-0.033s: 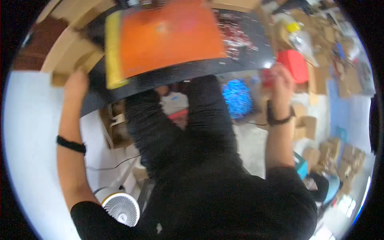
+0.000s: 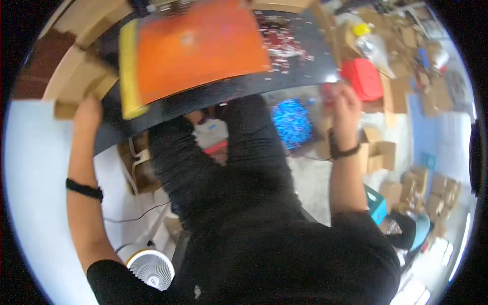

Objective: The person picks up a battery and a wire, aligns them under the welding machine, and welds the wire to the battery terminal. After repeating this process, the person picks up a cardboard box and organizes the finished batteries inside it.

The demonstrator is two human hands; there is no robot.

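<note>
A: Catalogued at eleven o'clock?

B: Entered one flat, rectangular orange sheet (image 2: 203, 56), with a yellow strip (image 2: 130, 71) down the left edge; appeared to lie on a glossy black tabletop (image 2: 319, 71). Logged loose red-and-white scraps (image 2: 284, 43) between twelve and one.

A: Judged best handled how?

B: Called for level wrists and light, even pressure at both ends, with the sheet left flat and the scraps undisturbed.

A: Grip, at two o'clock?

B: Listed a bare right hand (image 2: 348, 101), with fingers curled inward, just beside a blurred red item (image 2: 329, 94). Could not tell whether closed on anything.

A: Between nine and ten?

B: Listed a bare left hand (image 2: 89, 112), near the tabletop's left end and a brown cardboard flap (image 2: 79, 76). Too blurred for finger spread; could not tell whether holding, touching or free.
</note>
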